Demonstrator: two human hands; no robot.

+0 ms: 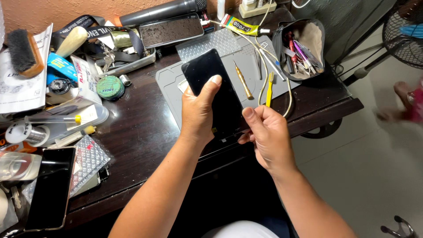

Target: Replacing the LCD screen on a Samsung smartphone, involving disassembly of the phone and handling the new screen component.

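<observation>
My left hand (199, 112) grips a black smartphone (210, 77) from behind, thumb lying across its dark glass, and holds it tilted above a grey work mat (251, 57). My right hand (266, 132) is closed at the phone's lower right edge, thumb and fingers pinching at that edge; whether something small sits between them I cannot make out. A brass-coloured tool (243, 80) and a yellow plastic pry tool (269, 88) lie on the mat just beyond the phone.
The dark wooden desk (136, 128) is cluttered on the left: another dark phone (50, 187), a brush (22, 50), a green round tin (110, 87), syringes. A glue tube (240, 25), white cables and an open tool pouch (299, 48) sit at the back right. A fan (403, 37) stands on the floor.
</observation>
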